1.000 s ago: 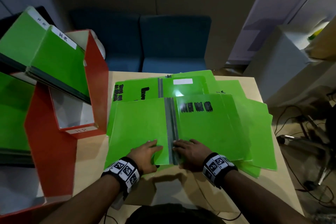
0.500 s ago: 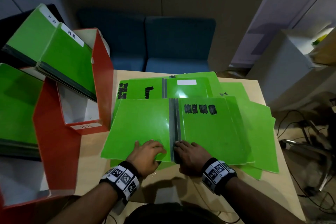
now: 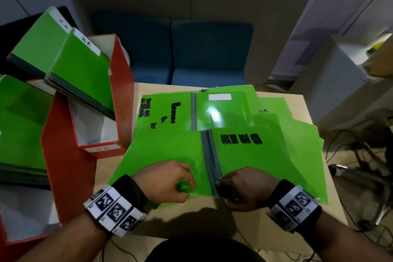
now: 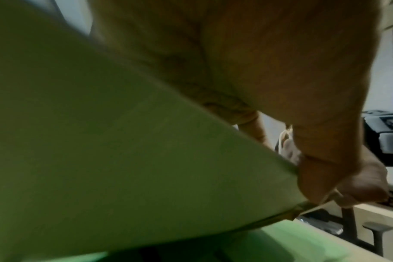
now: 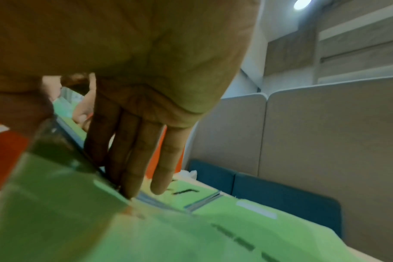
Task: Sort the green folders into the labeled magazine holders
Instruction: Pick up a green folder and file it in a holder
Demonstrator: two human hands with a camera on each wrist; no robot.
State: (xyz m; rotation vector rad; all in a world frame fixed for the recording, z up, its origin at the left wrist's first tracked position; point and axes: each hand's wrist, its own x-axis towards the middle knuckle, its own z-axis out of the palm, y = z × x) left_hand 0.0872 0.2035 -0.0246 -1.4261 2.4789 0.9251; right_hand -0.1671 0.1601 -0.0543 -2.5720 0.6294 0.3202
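Observation:
A green folder (image 3: pixel 244 166) lies spread flat at the table's front, with a grey spine (image 3: pixel 209 155) down its middle and black scribbles on its right half. My left hand (image 3: pixel 185 187) pinches the near edge of the plain left half (image 3: pixel 161 151), which curls up there. Seen from the left wrist, the thumb (image 4: pixel 321 177) grips that raised sheet (image 4: pixel 123 159). My right hand (image 3: pixel 221 185) pinches the spine's near end, its fingers (image 5: pixel 132 150) almost straight beside the spine. A red holder labelled HR (image 3: pixel 100 148) carries leaning folders tagged H-R (image 3: pixel 80 66).
Another spread folder with a white label (image 3: pixel 219 97) lies behind, and more green folders (image 3: pixel 297 134) fan out underneath to the right. A second red holder (image 3: pixel 68 155) with folders stands at the front left. Blue seats (image 3: pixel 202 53) stand behind the table, and cables (image 3: pixel 350 166) lie right.
My left hand went from lying flat on the left half to pinching its near edge and raising it. The right hand slid to the spine's near end.

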